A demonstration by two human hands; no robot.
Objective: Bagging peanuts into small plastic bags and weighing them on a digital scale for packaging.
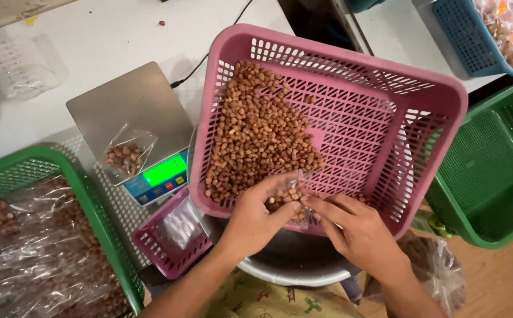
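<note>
Here, both hands meet at the near rim of the tilted pink basket [350,76], propped on a metal bowl [291,268] so the peanuts [256,135] slide toward the person. Left hand [255,218] and right hand [356,232] pinch a small clear bag [291,197] between them, fingers closed on its mouth, nuts already inside. On the scale [130,109] rests another filled bag [128,152]; green basket [56,159] of packed bags sits left.

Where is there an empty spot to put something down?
The white table is bare behind the scale. The right half of the pink basket shows bare mesh beside the nuts. The green basket on the right looks empty. It is crowded where both hands fill a small bag.
</note>
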